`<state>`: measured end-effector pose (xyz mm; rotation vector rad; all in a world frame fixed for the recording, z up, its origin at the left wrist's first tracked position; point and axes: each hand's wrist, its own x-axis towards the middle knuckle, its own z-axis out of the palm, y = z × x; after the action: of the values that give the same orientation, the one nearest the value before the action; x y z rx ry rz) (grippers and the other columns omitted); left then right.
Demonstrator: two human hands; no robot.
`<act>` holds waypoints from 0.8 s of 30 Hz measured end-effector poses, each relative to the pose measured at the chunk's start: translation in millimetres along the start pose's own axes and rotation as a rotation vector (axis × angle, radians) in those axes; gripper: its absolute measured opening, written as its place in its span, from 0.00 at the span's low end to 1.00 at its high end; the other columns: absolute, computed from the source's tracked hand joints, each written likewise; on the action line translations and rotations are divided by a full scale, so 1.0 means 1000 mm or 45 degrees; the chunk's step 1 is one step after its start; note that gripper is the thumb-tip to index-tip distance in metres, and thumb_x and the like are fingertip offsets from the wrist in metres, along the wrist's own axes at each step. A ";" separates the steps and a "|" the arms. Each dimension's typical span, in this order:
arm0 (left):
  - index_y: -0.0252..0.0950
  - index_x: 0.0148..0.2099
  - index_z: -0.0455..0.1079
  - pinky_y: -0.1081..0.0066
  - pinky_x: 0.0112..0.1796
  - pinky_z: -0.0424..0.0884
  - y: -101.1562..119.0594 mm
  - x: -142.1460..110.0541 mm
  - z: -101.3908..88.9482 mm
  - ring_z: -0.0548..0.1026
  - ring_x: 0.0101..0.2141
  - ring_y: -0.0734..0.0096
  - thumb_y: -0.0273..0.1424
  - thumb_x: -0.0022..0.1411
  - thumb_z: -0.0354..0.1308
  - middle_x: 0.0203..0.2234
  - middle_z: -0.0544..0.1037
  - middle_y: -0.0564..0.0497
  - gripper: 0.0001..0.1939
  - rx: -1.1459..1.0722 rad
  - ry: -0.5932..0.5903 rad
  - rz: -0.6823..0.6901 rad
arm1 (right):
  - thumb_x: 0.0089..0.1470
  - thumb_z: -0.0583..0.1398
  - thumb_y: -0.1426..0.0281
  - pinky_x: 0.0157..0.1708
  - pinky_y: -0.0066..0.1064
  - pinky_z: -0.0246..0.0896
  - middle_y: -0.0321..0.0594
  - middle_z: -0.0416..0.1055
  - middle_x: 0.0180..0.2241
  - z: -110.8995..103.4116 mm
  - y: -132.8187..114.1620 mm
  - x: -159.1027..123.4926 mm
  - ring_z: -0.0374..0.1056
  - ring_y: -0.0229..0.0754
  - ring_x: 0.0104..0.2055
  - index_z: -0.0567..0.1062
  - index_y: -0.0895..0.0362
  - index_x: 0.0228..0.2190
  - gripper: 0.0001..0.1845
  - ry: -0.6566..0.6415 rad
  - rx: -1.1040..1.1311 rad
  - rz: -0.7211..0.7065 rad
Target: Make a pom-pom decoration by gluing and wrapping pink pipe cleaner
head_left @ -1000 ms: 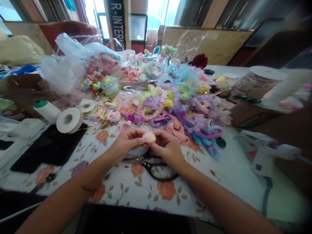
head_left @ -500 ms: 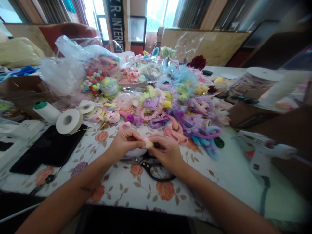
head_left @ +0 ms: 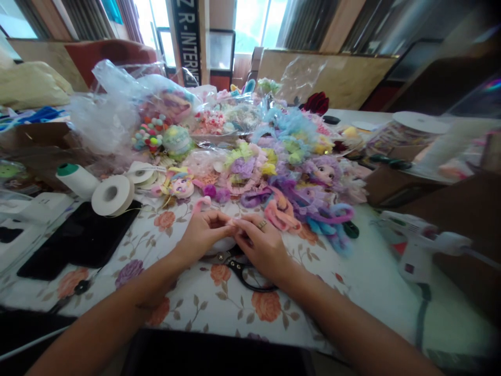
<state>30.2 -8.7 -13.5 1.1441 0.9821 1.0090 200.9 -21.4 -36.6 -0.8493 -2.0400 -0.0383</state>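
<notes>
Above the middle of the flowered cloth, my left hand (head_left: 203,232) and my right hand (head_left: 263,245) meet at their fingertips. Both are closed in a pinch on a small fluffy piece, pale pink and yellow in the earlier frames and now almost wholly covered by the fingers. A ring shows on my right hand. Under the hands lie black-handled scissors (head_left: 256,282), partly covered by my right hand. A pink fuzzy strip (head_left: 201,202) curls up just behind my left hand. A white rounded thing beneath the fingers is mostly hidden.
Fuzzy strips (head_left: 284,209), doll-face pieces (head_left: 182,185) and bagged trims pile up behind my hands. Ribbon rolls (head_left: 112,195), a thread cone (head_left: 77,180) and a black phone-like slab (head_left: 80,237) lie left. A white glue gun (head_left: 418,245) stands right beside a cardboard box (head_left: 442,214).
The fluffy piece has gone from plain view to hidden between the fingers. My right hand has turned over and shifted slightly left, its fingers closing against the left fingertips.
</notes>
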 end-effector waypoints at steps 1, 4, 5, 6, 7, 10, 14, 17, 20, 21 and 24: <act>0.34 0.29 0.78 0.70 0.34 0.74 -0.001 0.000 0.000 0.78 0.28 0.68 0.37 0.45 0.74 0.24 0.81 0.50 0.13 0.008 -0.006 0.009 | 0.60 0.57 0.77 0.38 0.34 0.73 0.45 0.75 0.36 0.000 0.000 0.000 0.73 0.44 0.38 0.75 0.56 0.43 0.11 0.001 0.016 0.002; 0.35 0.28 0.79 0.71 0.32 0.73 -0.004 0.000 -0.002 0.77 0.27 0.69 0.36 0.45 0.74 0.23 0.81 0.50 0.11 0.027 -0.009 0.047 | 0.60 0.58 0.76 0.40 0.34 0.73 0.46 0.76 0.37 0.000 0.000 0.000 0.74 0.44 0.39 0.76 0.56 0.41 0.09 0.025 0.055 0.015; 0.35 0.28 0.79 0.71 0.32 0.73 -0.005 0.000 -0.003 0.76 0.26 0.70 0.36 0.45 0.74 0.23 0.81 0.51 0.11 0.033 -0.002 0.065 | 0.60 0.59 0.75 0.40 0.34 0.72 0.45 0.76 0.37 0.000 0.000 0.000 0.74 0.44 0.39 0.76 0.56 0.40 0.08 0.041 0.067 0.033; 0.35 0.28 0.79 0.72 0.31 0.72 -0.006 0.000 -0.003 0.75 0.26 0.71 0.36 0.45 0.74 0.23 0.80 0.51 0.11 0.038 0.007 0.079 | 0.59 0.59 0.75 0.39 0.34 0.72 0.45 0.76 0.36 0.000 -0.001 0.001 0.73 0.44 0.38 0.76 0.56 0.40 0.08 0.055 0.081 0.060; 0.35 0.27 0.79 0.73 0.31 0.71 -0.007 0.000 -0.003 0.74 0.25 0.72 0.37 0.46 0.74 0.22 0.79 0.52 0.12 0.032 0.017 0.081 | 0.58 0.59 0.75 0.38 0.34 0.72 0.43 0.75 0.35 -0.001 -0.002 0.002 0.73 0.44 0.37 0.75 0.55 0.39 0.07 0.072 0.098 0.092; 0.34 0.30 0.79 0.74 0.33 0.71 -0.007 0.002 -0.002 0.75 0.28 0.72 0.44 0.50 0.71 0.23 0.79 0.51 0.17 -0.168 0.030 0.012 | 0.55 0.61 0.74 0.34 0.33 0.71 0.39 0.75 0.32 -0.005 -0.006 0.005 0.72 0.41 0.32 0.74 0.54 0.37 0.07 0.103 0.173 0.222; 0.35 0.45 0.77 0.70 0.41 0.73 -0.002 0.003 0.006 0.78 0.40 0.65 0.53 0.53 0.64 0.39 0.81 0.45 0.28 -0.631 -0.099 -0.162 | 0.56 0.63 0.72 0.30 0.29 0.69 0.37 0.76 0.32 -0.002 -0.013 0.008 0.71 0.39 0.30 0.75 0.54 0.37 0.05 0.088 0.307 0.345; 0.37 0.51 0.74 0.71 0.40 0.73 -0.002 0.000 0.010 0.77 0.42 0.64 0.49 0.51 0.69 0.43 0.80 0.44 0.30 -0.668 -0.232 -0.215 | 0.56 0.63 0.71 0.27 0.30 0.65 0.37 0.74 0.26 0.008 -0.017 0.011 0.69 0.40 0.27 0.75 0.55 0.30 0.03 -0.017 0.217 0.273; 0.34 0.46 0.77 0.77 0.33 0.72 -0.003 0.000 0.006 0.77 0.36 0.70 0.44 0.53 0.69 0.37 0.80 0.45 0.24 -0.616 -0.229 -0.198 | 0.58 0.62 0.70 0.27 0.32 0.63 0.38 0.71 0.22 0.013 -0.016 0.017 0.67 0.41 0.26 0.73 0.55 0.22 0.12 -0.078 0.060 0.198; 0.33 0.43 0.78 0.79 0.29 0.70 -0.003 0.001 0.003 0.76 0.33 0.73 0.44 0.54 0.69 0.33 0.80 0.46 0.21 -0.622 -0.203 -0.188 | 0.59 0.62 0.69 0.29 0.33 0.64 0.39 0.72 0.24 0.012 -0.014 0.021 0.69 0.42 0.28 0.73 0.55 0.22 0.13 -0.076 0.032 0.166; 0.34 0.40 0.79 0.80 0.26 0.70 0.000 0.002 -0.004 0.75 0.30 0.73 0.38 0.57 0.67 0.28 0.78 0.49 0.13 -0.602 -0.088 -0.134 | 0.58 0.63 0.58 0.41 0.40 0.69 0.47 0.76 0.35 0.006 -0.011 0.038 0.72 0.50 0.40 0.78 0.56 0.34 0.13 -0.038 -0.049 -0.044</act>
<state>27.1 -6.3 -14.3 0.7222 0.6903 1.0389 175.9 -6.6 -8.4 -0.8427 -2.0879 -0.0854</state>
